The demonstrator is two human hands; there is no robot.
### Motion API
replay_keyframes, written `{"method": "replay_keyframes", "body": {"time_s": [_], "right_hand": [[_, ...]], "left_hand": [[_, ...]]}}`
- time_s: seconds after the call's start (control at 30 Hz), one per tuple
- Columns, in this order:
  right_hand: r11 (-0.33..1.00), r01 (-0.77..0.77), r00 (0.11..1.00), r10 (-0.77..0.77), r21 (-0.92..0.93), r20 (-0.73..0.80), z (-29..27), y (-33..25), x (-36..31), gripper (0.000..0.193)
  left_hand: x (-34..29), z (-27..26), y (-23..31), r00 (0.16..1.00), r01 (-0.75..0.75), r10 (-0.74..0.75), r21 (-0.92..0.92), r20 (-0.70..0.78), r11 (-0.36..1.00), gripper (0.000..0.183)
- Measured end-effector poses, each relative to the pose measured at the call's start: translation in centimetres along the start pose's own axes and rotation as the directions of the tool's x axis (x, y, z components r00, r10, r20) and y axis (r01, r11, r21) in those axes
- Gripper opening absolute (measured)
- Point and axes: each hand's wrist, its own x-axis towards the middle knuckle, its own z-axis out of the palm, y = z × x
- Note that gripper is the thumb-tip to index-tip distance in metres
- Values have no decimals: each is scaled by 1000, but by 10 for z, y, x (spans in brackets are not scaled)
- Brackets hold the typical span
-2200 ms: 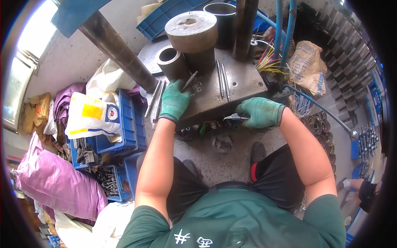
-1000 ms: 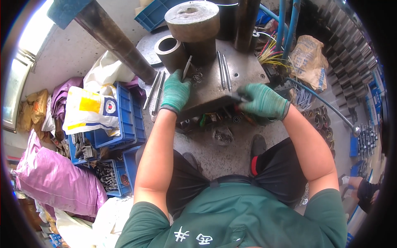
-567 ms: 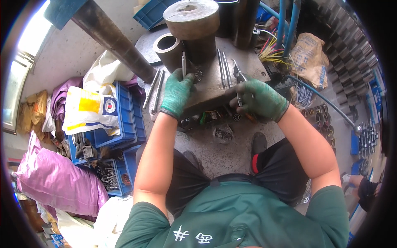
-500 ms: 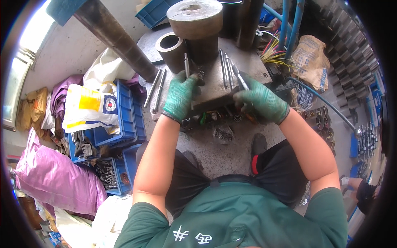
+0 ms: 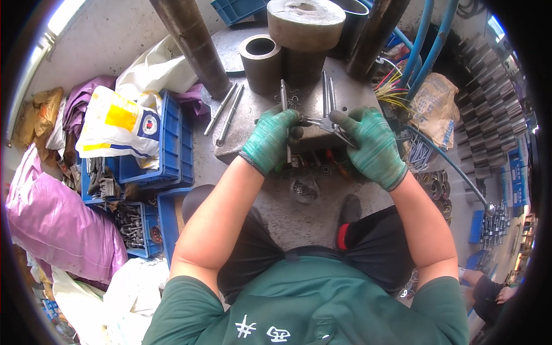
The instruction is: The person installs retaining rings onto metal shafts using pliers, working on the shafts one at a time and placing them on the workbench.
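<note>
My left hand (image 5: 268,139), in a green knit glove, is closed around a slim metal rod (image 5: 283,92) held upright. My right hand (image 5: 375,148), gloved alike, is closed on pliers (image 5: 326,125). Their tips reach left to the fingers of my left hand, by the rod; what lies between the tips is too small to make out. Both hands are over the near edge of a thick metal plate (image 5: 253,135). Small metal rings (image 5: 294,99) lie beyond my left hand. More rods (image 5: 328,92) lie farther back, and two others (image 5: 230,116) rest at the left.
A round metal block (image 5: 305,26) and a hollow cylinder (image 5: 260,63) stand on the plate, near dark columns (image 5: 192,43). Blue crates (image 5: 172,138) and a purple sack (image 5: 60,215) are at the left. Blue hoses (image 5: 440,34) and a paper sack (image 5: 434,109) are at the right.
My right hand has turned the pliers from pointing up over the rods to pointing left, with their tips now at my left hand. The whole view has shifted somewhat.
</note>
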Motion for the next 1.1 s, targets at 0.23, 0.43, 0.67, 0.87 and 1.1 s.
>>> {"method": "replay_keyframes", "body": {"time_s": [0.23, 0.43, 0.67, 0.87, 1.1], "right_hand": [[999, -8, 1000, 8, 31, 5, 2, -1, 3, 69], [1000, 10, 1000, -10, 15, -7, 4, -1, 3, 68], [777, -312, 949, 285, 546, 137, -2, 4, -1, 57], [754, -391, 918, 357, 528, 171, -18, 17, -5, 56], [791, -450, 879, 310, 415, 362, -43, 17, -2, 56]], "left_hand": [[-2, -1, 1, 1000, 4, -3, -5, 7, 1000, 10], [-5, 2, 3, 1000, -12, 11, 37, 19, 999, 10], [-14, 7, 9, 981, -191, 170, 306, 95, 933, 28], [-10, -2, -3, 943, -330, 305, 504, 134, 798, 38], [-25, 8, 8, 920, -388, 328, 627, 216, 676, 39]]}}
